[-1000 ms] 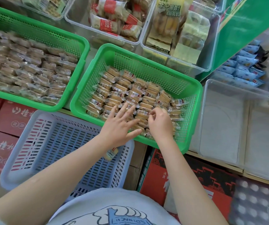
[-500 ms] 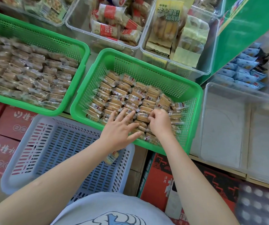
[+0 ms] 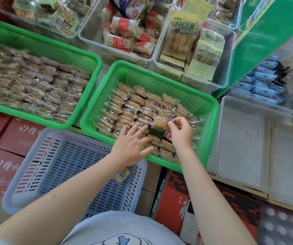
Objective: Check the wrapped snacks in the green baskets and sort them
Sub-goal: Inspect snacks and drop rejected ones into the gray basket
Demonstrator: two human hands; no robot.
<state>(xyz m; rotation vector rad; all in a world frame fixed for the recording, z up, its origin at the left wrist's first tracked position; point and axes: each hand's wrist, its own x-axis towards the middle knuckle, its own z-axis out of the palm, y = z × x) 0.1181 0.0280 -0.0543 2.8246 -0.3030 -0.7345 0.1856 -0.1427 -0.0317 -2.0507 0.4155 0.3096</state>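
A green basket (image 3: 160,80) in the middle holds rows of small clear-wrapped biscuit snacks (image 3: 133,106). My right hand (image 3: 182,133) pinches one wrapped snack (image 3: 160,123) by its wrapper edge and holds it lifted above the others. My left hand (image 3: 133,145) lies flat with spread fingers on the snacks at the basket's near side. A second green basket (image 3: 54,50) on the left is full of similar wrapped snacks (image 3: 36,85). One wrapped snack (image 3: 123,175) lies in the blue-grey basket (image 3: 45,174) below my left wrist.
Clear bins with other packaged snacks (image 3: 129,38) stand behind the baskets. An empty clear bin (image 3: 258,147) sits to the right, with blue packets (image 3: 260,85) behind it. Red cartons (image 3: 9,147) lie below on the left and under my arms.
My right hand has lifted one wrapped snack out of the pile, leaving a gap that shows the basket floor. The left hand stays flat on the snacks.
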